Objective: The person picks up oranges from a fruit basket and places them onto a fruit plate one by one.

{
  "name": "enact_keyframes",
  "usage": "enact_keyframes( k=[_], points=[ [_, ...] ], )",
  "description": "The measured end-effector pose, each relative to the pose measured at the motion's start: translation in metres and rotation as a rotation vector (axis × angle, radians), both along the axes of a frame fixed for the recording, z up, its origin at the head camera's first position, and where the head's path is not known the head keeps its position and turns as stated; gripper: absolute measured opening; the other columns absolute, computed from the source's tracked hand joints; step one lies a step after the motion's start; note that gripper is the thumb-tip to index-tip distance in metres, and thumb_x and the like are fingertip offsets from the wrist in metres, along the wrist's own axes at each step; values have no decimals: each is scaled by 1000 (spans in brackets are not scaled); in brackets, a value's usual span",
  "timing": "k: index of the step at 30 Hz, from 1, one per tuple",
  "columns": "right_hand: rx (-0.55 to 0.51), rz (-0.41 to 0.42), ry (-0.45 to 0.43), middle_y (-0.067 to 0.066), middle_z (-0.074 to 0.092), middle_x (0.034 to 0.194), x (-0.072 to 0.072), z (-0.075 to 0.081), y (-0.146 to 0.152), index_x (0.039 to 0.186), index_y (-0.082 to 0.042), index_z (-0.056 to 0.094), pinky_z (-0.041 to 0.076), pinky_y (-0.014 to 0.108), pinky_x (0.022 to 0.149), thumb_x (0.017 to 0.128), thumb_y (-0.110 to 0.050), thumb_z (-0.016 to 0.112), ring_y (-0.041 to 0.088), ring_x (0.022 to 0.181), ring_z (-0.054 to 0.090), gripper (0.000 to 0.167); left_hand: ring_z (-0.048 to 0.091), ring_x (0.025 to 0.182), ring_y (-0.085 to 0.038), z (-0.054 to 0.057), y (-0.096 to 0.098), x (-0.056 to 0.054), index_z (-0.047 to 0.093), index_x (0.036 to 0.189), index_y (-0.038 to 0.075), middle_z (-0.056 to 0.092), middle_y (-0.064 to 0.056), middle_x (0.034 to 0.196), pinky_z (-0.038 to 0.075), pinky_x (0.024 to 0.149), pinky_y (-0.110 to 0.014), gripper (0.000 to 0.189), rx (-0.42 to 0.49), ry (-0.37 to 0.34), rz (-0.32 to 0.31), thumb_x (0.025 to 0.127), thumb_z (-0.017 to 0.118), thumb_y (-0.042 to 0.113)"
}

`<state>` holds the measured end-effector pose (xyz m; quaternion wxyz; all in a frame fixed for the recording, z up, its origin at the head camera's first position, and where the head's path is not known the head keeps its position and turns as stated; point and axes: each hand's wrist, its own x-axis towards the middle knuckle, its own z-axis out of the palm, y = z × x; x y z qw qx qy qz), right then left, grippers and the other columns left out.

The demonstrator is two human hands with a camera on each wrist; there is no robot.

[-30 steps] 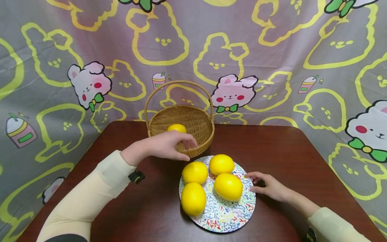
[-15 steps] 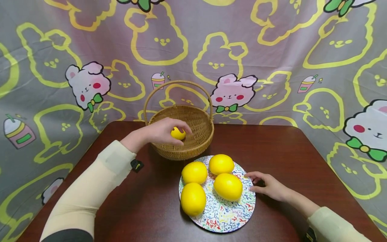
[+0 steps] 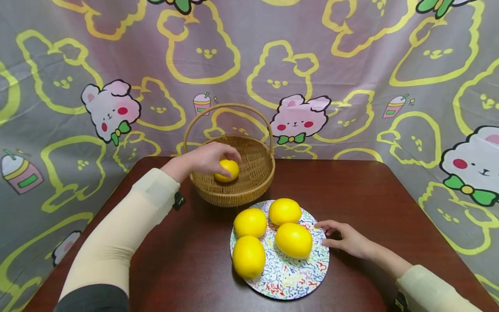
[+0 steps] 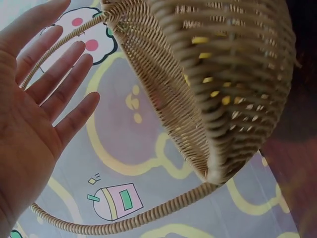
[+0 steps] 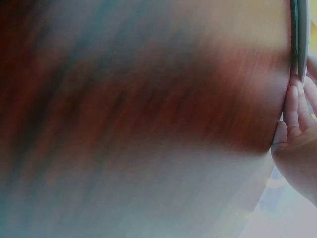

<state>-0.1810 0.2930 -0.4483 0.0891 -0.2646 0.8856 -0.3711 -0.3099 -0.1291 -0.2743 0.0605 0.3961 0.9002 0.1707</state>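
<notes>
A yellow lemon (image 3: 227, 170) lies inside the wicker basket (image 3: 253, 190) at the back of the table; yellow shows through the weave in the left wrist view. Over it is my left hand (image 3: 208, 159), with thumb and fingers spread to either side in the head view. The left wrist view shows this hand (image 4: 42, 99) with fingers apart, holding nothing. On the round patterned plate (image 3: 288, 284) rest several more lemons (image 3: 294, 241). My right hand (image 3: 348, 240) rests at the plate's right edge, fingertips at the rim, fingers loosely extended in the right wrist view.
The basket's tall arched handle (image 3: 230, 105) rises over its opening. A dark brown wooden table (image 3: 331, 182) carries everything. Behind and beside it hangs a printed cloth (image 3: 351, 69) with cartoon rabbits.
My left hand has moved up and left, from the basket's front rim to above the lemon inside. The right hand stays at the plate's edge.
</notes>
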Motion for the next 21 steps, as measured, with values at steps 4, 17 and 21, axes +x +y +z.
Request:
enact_keyframes(
  k=[4, 17, 21],
  points=[
    [-3, 1, 4, -1, 60, 104, 0, 0, 0, 129, -6, 57, 48, 24, 80, 89, -20, 71, 16, 90, 53, 45, 57, 107, -22, 5, 2, -7, 66, 120, 12, 64, 0, 113, 44, 94, -40, 46, -40, -10, 9, 79, 82, 23],
    [-15, -6, -47, 0, 59, 104, 0, 3, 0, 129, -7, 57, 48, 25, 80, 89, -20, 71, 21, 91, 52, 44, 53, 114, -31, 6, 5, -32, 63, 125, 10, 61, -7, 120, 42, 96, -42, 51, -101, -45, 72, 78, 83, 20],
    [-15, -8, -55, 0, 59, 103, 0, 3, 0, 129, -8, 57, 48, 25, 80, 90, -21, 70, 21, 91, 52, 44, 52, 116, -30, 1, 1, -39, 62, 127, 10, 59, -9, 124, 41, 98, -43, 54, -92, -58, 93, 78, 83, 20]
  ],
)
